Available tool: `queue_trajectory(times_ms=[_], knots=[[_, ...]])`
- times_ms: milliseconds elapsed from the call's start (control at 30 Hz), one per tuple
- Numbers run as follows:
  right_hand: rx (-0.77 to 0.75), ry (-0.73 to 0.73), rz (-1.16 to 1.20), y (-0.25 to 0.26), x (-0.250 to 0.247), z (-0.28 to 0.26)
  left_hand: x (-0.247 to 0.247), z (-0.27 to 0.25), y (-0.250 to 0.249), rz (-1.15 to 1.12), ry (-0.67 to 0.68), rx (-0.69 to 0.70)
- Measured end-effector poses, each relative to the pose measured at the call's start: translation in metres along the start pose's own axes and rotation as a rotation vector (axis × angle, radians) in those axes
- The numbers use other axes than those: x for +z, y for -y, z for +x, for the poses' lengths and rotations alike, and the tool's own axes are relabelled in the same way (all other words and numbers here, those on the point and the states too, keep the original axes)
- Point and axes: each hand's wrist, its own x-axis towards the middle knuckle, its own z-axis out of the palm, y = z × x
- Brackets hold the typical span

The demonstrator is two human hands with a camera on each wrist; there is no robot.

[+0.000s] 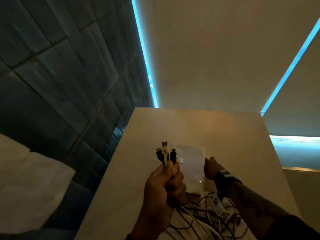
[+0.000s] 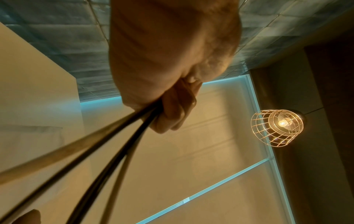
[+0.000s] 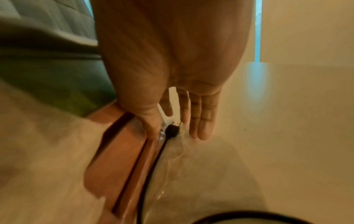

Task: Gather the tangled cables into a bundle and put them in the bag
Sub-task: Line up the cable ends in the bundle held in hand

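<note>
My left hand [image 1: 168,172] is raised above the white table [image 1: 225,129] and grips a bunch of black and white cable ends [image 1: 166,154], their plugs pointing up. In the left wrist view the cables [image 2: 107,145] run out of the closed fist [image 2: 168,115] toward the camera. The rest of the tangled cables [image 1: 206,217] trails down onto the table near its front edge. My right hand [image 1: 210,164] pinches the right edge of a clear plastic bag [image 1: 191,163], held upright just right of the plugs. In the right wrist view the thumb [image 3: 151,127] presses the bag [image 3: 172,153]; a black plug [image 3: 172,130] shows through it.
A dark padded wall [image 1: 60,75] stands to the left of the table, with a white pillow [image 1: 26,179] below it. Blue light strips [image 1: 143,54] line the wall behind. A wire-cage lamp [image 2: 277,127] hangs overhead.
</note>
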Motion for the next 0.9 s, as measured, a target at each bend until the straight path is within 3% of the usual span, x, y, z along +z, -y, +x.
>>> queue_trajectory(times_ms=[100,300,400,500,600,667,767,900], knots=[[-0.002,-0.053,-0.014,-0.001,0.014,0.003,-0.005,0.003,-0.001,-0.002,-0.004,0.01],[0.129,-0.168,0.215,-0.014,0.039,-0.011,-0.008,0.007,0.0,0.0,0.056,0.033],[0.194,-0.319,0.517,-0.022,0.044,-0.022,-0.007,0.009,0.003,0.039,0.069,0.061],[0.198,-0.442,1.012,-0.025,0.035,-0.045,-0.008,0.01,0.006,0.147,0.03,0.101],[0.09,-0.532,1.396,-0.013,0.005,-0.086,-0.008,0.012,0.011,0.268,0.008,0.155],[-0.047,-0.553,1.517,0.002,-0.018,-0.119,-0.005,0.01,0.015,0.355,-0.015,0.196],[-0.284,-0.511,1.524,0.027,-0.042,-0.166,0.003,0.007,0.019,0.501,-0.071,0.253],[-0.487,-0.477,1.449,0.055,-0.057,-0.211,0.01,0.002,0.022,0.593,-0.08,0.307]])
